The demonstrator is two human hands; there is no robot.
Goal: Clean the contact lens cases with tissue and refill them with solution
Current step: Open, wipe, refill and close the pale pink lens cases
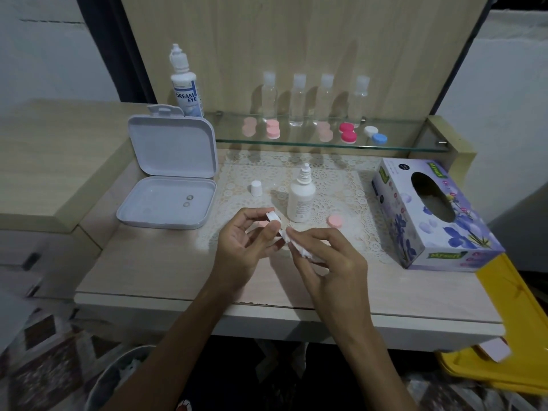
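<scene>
The left hand (pixel 243 244) pinches the small white lens case (pixel 273 218) above the tabletop (pixel 166 268); the right hand (pixel 326 256) grips a crumpled tissue (pixel 299 247) just beside it. Twist the soft tissue into each round, rigid plastic well, holding the case steady. The uncapped solution bottle (pixel 301 200), smooth white plastic, stands close behind.

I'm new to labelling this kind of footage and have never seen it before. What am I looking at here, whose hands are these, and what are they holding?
There is no machine: a person wears a camera on the head, looking down at their own hands. The left hand holds a white contact lens case; the right hand pinches a wad of tissue beside it. On the table stand an uncapped solution bottle, its white cap, a pink lid, an open white box and a tissue box.
</scene>
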